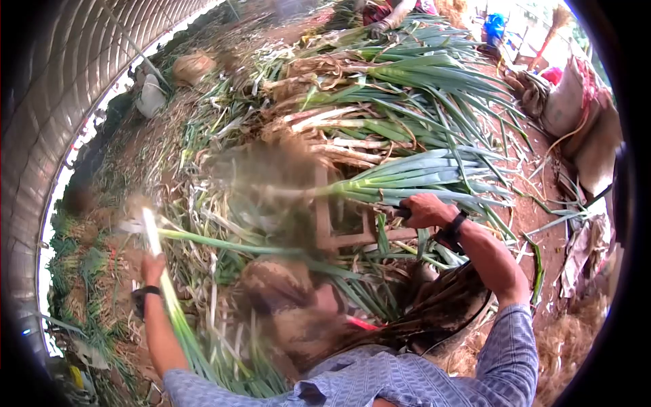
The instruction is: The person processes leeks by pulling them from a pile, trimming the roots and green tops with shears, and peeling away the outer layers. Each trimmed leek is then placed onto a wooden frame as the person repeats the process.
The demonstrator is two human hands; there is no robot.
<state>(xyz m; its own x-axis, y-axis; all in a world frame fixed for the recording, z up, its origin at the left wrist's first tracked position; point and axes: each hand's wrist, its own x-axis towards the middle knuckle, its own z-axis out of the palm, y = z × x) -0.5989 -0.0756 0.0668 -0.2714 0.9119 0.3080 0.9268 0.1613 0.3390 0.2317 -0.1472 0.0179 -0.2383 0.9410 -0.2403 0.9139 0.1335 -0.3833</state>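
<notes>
My left hand, at the left, is closed around a leek. Its white root end points up past my fingers, and its green leaves trail down along my forearm. My right hand is closed on a dark-handled tool; its working end cannot be made out. Just beyond that hand lies a leek with broad blue-green leaves, its pale stalk pointing left. Beneath it stands a wooden frame. A blurred patch hides part of the middle of the view.
Rows of leeks lie beyond the frame, roots leftward. Loose leaf trimmings cover the ground on the left. Full sacks stand at the right, and fibrous root scraps lie at the lower right. Another person's arm shows at the top.
</notes>
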